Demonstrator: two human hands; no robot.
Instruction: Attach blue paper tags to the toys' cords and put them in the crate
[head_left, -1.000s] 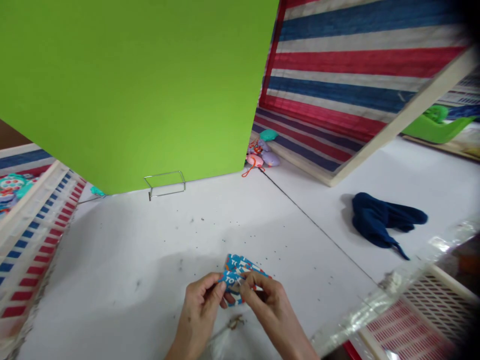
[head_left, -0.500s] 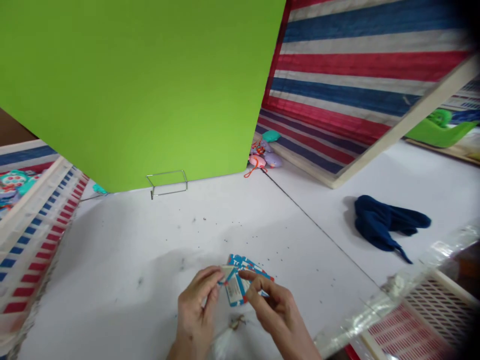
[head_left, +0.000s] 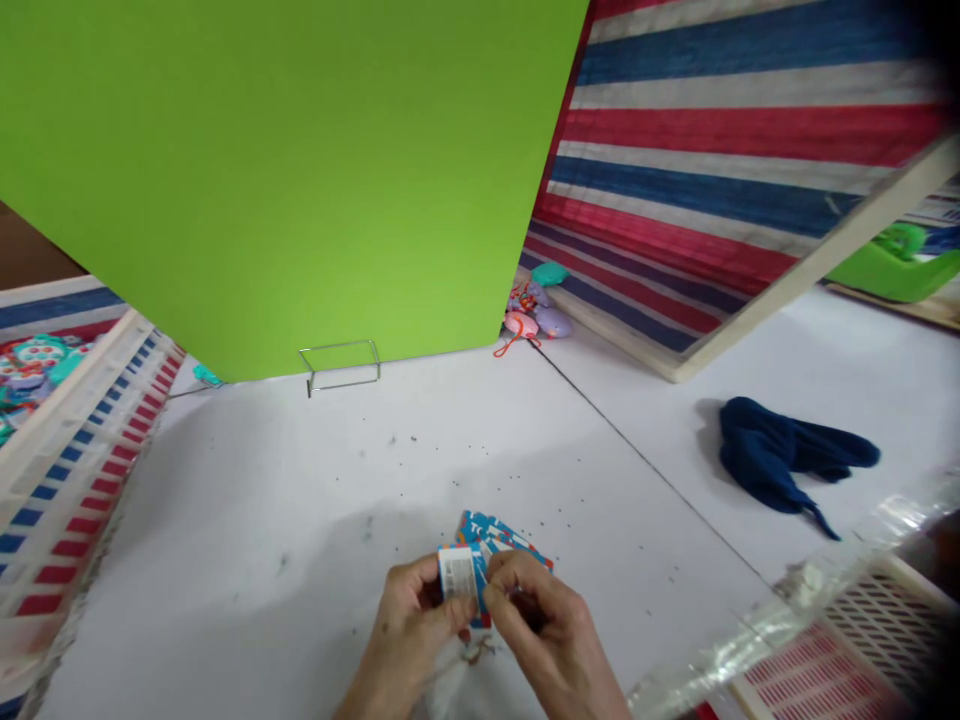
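Note:
Low in the middle of the view, my left hand [head_left: 409,630] and my right hand [head_left: 540,625] are closed together on a small blue, red and white card tag [head_left: 459,572], its white printed side turned up. More blue tags of the same kind [head_left: 499,535] lie on the white table [head_left: 300,500] just beyond my fingers. A small brownish scrap [head_left: 474,653] lies under my hands.
A green board [head_left: 285,170] stands at the back on a wire stand [head_left: 341,365]. Small toys [head_left: 532,315] sit in the corner by a striped panel [head_left: 735,150]. A dark blue cloth [head_left: 787,460] lies right. Striped baskets [head_left: 67,450] flank the table.
I have turned the tag over in my fingers, from its blue face to its white printed back, and drawn my hands closer together. The view shifted slightly.

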